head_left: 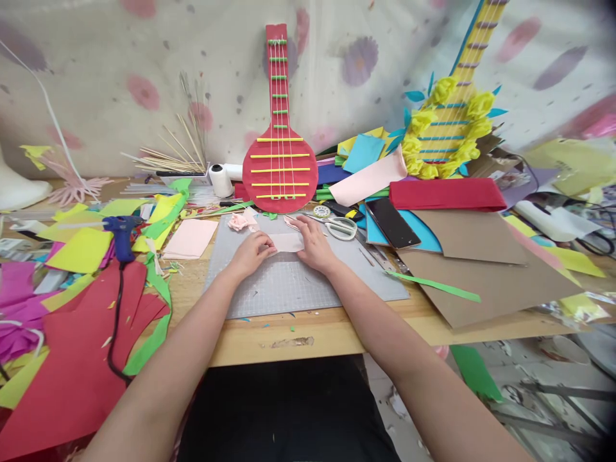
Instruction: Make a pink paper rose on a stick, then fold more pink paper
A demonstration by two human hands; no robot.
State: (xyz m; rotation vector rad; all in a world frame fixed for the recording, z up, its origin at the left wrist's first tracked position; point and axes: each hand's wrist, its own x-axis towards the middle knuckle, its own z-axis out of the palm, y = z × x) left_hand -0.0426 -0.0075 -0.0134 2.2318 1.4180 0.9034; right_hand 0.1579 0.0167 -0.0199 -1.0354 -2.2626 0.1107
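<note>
A small pale pink paper strip (pixel 287 242) lies between my hands, above the grey cutting mat (pixel 289 289). My left hand (pixel 254 253) pinches its left end with fingers together. At the right end, my right hand (pixel 315 245) has its thumb on the strip's edge and its fingers somewhat spread. Beyond my left hand sits a crumpled pink paper flower (pixel 238 222). Scissors with pale handles (pixel 341 228) rest just to the right of my right hand.
A red paper instrument (pixel 280 170) leans at the back; a yellow flowered one (pixel 443 131) stands right. The blue glue gun (pixel 123 236), red sheets (pixel 77 346) and pink squares (pixel 191 239) lie left. Right are a phone (pixel 392 222) and brown card (pixel 491 276).
</note>
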